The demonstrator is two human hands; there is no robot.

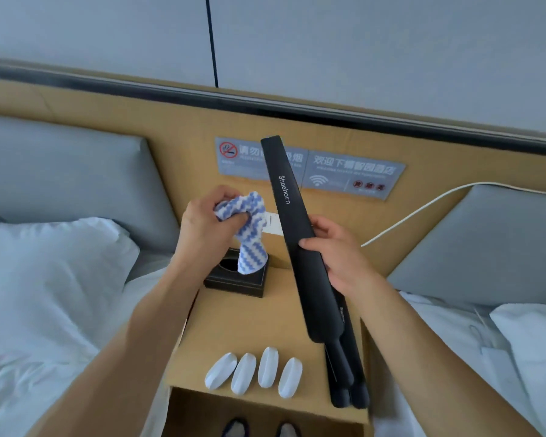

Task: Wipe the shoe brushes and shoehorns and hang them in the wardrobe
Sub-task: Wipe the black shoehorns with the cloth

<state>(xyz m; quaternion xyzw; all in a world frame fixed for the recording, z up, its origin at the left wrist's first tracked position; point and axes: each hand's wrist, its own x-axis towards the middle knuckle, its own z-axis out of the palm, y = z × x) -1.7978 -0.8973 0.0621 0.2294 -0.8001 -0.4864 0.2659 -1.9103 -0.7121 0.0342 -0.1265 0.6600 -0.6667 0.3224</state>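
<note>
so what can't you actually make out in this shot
Head view only:
- Black shoehorns on the nightstand: upper ends hidden by the held shoehorn and right hand; count unclear.
- Wall sign: small print blurred, partly covered by the shoehorn.
- Tissue box: opening partly hidden by the cloth in the left hand.
- Wardrobe: out of frame.

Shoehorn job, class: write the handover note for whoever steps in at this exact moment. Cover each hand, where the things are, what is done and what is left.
Left hand: grips the bunched blue-and-white cloth, held apart from the shoehorn.
Right hand: holds the black shoehorn about midway, tilted over the nightstand.
More black shoehorns lie on the nightstand's right edge; four white pieces lie in a row near its front. A tissue box stands at the back.
Done: one shoehorn picked up; whether it is wiped cannot be told.
Left: wipe it, wipe the rest, hang everything in the wardrobe, which is out of view.
</note>
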